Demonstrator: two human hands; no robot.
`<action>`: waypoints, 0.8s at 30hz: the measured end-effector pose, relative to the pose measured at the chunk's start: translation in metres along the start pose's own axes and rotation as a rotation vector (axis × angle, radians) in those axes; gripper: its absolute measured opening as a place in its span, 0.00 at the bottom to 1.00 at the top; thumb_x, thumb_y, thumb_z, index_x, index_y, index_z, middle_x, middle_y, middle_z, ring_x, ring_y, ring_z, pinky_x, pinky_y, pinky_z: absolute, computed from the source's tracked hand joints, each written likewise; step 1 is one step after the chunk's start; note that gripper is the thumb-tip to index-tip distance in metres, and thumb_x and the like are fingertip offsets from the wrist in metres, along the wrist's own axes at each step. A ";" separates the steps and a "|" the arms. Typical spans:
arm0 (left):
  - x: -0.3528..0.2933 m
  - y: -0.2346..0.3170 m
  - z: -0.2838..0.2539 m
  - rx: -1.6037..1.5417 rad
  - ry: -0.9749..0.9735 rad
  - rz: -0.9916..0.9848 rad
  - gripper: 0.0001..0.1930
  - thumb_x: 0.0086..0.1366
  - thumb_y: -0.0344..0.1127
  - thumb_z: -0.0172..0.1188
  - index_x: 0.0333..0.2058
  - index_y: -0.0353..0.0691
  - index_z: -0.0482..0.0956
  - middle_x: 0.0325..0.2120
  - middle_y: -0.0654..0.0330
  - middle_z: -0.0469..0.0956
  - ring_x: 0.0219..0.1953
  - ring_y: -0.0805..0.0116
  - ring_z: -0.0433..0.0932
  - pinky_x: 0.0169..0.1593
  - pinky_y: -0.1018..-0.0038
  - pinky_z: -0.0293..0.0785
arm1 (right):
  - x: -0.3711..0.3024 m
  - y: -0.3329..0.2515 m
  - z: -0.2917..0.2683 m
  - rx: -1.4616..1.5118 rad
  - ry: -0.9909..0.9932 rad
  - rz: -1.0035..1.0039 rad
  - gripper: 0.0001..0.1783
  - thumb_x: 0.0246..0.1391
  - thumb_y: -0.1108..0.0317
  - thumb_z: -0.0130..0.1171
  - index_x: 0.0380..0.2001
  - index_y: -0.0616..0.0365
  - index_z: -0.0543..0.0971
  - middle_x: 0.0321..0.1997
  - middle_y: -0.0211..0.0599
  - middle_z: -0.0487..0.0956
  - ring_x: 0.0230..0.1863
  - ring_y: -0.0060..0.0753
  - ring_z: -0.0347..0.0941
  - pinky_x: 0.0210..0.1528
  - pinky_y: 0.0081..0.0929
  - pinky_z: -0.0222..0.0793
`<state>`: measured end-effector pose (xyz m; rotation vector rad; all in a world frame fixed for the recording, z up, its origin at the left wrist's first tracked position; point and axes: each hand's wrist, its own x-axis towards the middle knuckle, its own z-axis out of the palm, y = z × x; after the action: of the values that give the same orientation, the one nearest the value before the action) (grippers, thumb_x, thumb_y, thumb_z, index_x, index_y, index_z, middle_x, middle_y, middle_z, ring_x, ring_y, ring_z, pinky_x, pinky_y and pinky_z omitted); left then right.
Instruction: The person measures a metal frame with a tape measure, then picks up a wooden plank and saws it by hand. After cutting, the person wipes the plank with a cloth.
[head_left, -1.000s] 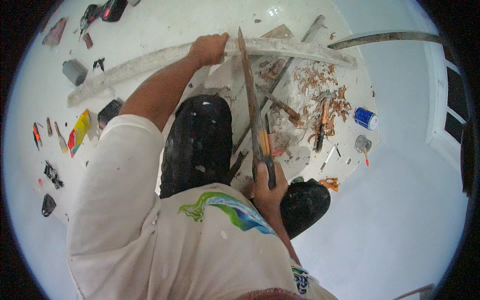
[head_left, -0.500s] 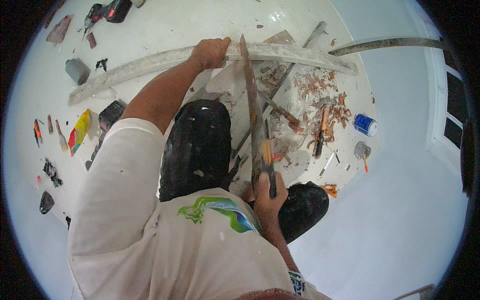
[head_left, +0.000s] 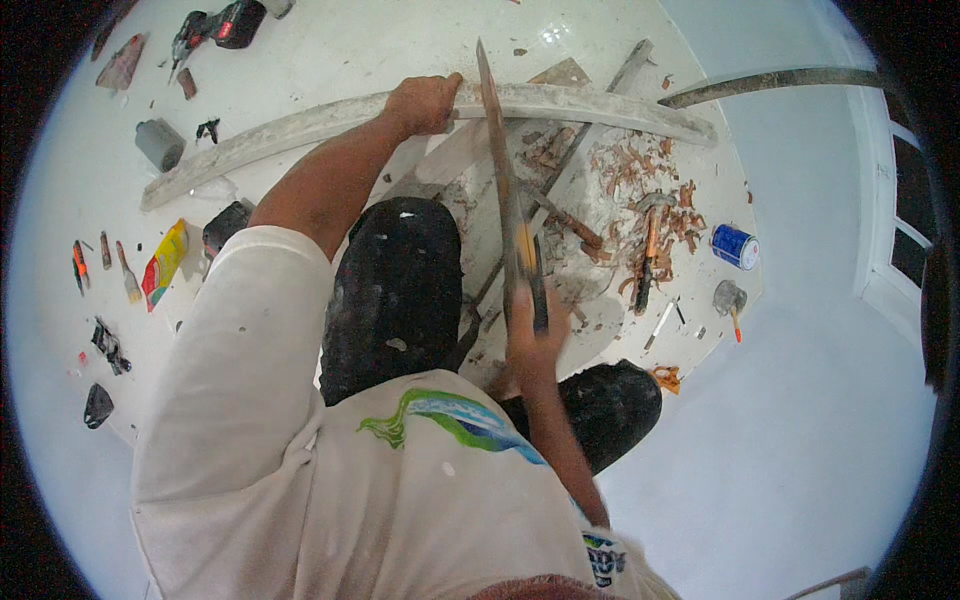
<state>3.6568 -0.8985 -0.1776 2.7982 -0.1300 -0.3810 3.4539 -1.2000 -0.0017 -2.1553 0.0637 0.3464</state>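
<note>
"Lying where, the pale beam [head_left: 600, 107]?"

"Beyond the left knee [head_left: 400, 240], long axis running left to right — the saw blade [head_left: 500, 160] crosses it almost squarely."

"Which hand is nearer?"

"The left hand [head_left: 424, 104], curled over the beam just left of the saw blade. The right hand [head_left: 535, 335], blurred, wraps the saw handle [head_left: 541, 308], closer to the body."

"Farther out?"

"Brown shavings [head_left: 645, 170], right of the saw blade."

Saw [head_left: 506, 185] across the beam [head_left: 570, 101]
</note>
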 end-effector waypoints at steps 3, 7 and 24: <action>-0.002 0.004 0.006 0.016 -0.015 -0.015 0.31 0.59 0.42 0.72 0.56 0.37 0.70 0.41 0.46 0.84 0.46 0.44 0.85 0.49 0.51 0.82 | 0.077 0.008 0.040 -0.099 0.017 -0.124 0.12 0.67 0.66 0.58 0.48 0.63 0.81 0.43 0.51 0.84 0.45 0.51 0.81 0.49 0.44 0.75; -0.006 -0.009 0.006 -0.020 -0.052 -0.031 0.32 0.58 0.44 0.73 0.56 0.37 0.69 0.41 0.46 0.84 0.46 0.44 0.85 0.49 0.51 0.82 | 0.003 0.009 0.003 -0.055 -0.091 -0.053 0.14 0.68 0.66 0.57 0.50 0.64 0.79 0.43 0.52 0.84 0.43 0.55 0.81 0.47 0.48 0.74; 0.002 -0.007 -0.003 -0.022 -0.039 0.025 0.30 0.61 0.43 0.70 0.56 0.36 0.69 0.43 0.44 0.84 0.46 0.42 0.85 0.48 0.51 0.82 | -0.072 -0.023 -0.028 -0.036 0.023 0.003 0.17 0.71 0.60 0.55 0.47 0.64 0.81 0.33 0.43 0.83 0.36 0.44 0.81 0.42 0.43 0.76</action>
<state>3.6595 -0.8915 -0.1777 2.7656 -0.1680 -0.4282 3.3954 -1.2160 0.0508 -2.1948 0.0739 0.3272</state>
